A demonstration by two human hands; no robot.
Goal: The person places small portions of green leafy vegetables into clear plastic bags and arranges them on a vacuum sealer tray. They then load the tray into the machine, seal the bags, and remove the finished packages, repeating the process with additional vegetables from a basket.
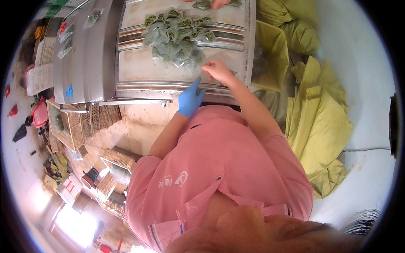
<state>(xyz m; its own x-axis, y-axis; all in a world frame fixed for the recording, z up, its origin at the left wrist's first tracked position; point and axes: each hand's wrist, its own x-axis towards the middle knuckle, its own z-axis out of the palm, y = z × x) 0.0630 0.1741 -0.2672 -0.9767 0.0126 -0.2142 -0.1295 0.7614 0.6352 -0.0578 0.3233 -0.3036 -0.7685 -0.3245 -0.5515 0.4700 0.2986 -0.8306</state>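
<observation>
Left hand [190,99], blue glove, fingers loosely extended, grasping nothing, fingertips at counter [139,69] front edge. Right hand [217,70], bare, at 1 o'clock of left, fingers pinched on a small packet; packet itself barely visible. Pile of clear packets with green contents [177,36] at 11 o'clock of right hand, near, not touching. Yellow bags [318,126] at 3 o'clock, well apart.

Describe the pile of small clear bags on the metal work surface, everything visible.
The pile of bags is a loose heap of small transparent plastic pouches, each holding something green. They lie overlapping at odd angles across the ridged metal work surface. The bare right hand reaches its near edge; the blue-gloved left hand sits below, apart from it.
</observation>
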